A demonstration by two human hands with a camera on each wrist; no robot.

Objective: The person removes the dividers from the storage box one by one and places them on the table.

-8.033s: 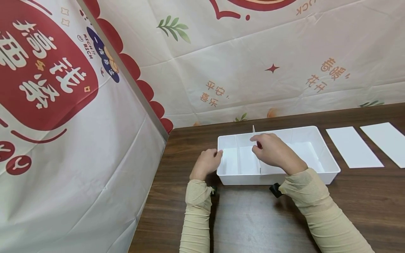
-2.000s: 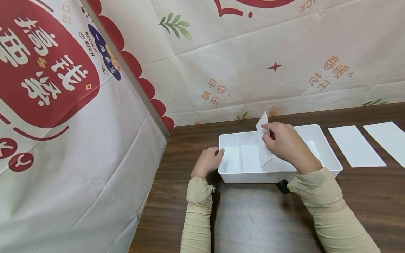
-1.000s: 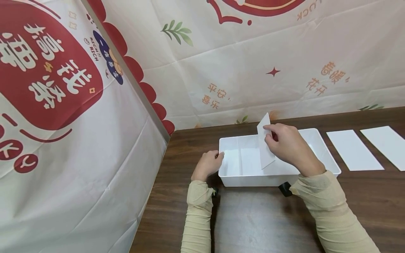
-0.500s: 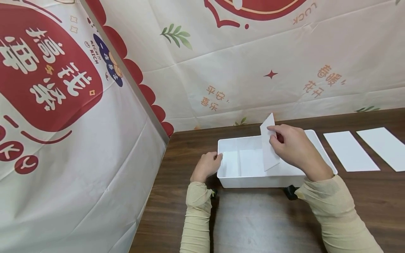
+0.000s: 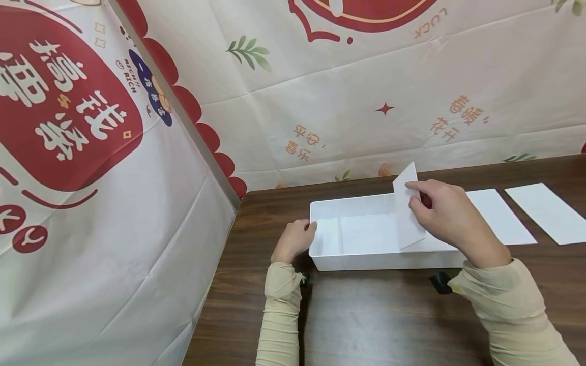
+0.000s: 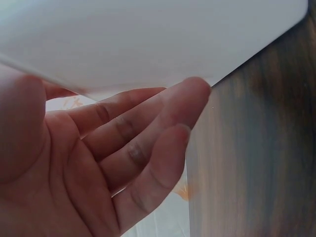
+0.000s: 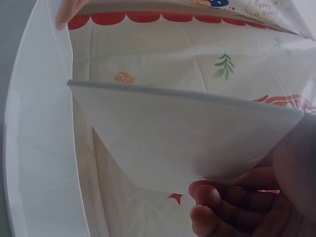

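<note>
A long white plastic box [image 5: 357,262] stands on the table. My left hand [image 5: 294,241] grips its left end wall, with the thumb over the rim. In the left wrist view, the fingers [image 6: 148,148] lie along the outside of that wall [image 6: 138,44]. My right hand [image 5: 446,213] pinches a thin white rectangular panel [image 5: 407,213] between thumb and fingers and holds it tilted at the box. In the right wrist view, the panel [image 7: 182,133] has one corner at the box's rim [image 7: 71,64]; I cannot tell whether they touch. My right hand and forearm hide the box's right end.
Two flat white panels lie to the right: one [image 5: 503,218] partly behind my right hand, another [image 5: 547,213] farther right. The dark wooden table [image 5: 366,315] meets printed cloth [image 5: 329,96] at the back and on the left.
Since 8 seconds ago, the panel in my right hand has risen from upright in the box and moved right along it, tilted. The left hand still grips the end wall. The view has shifted slightly.
</note>
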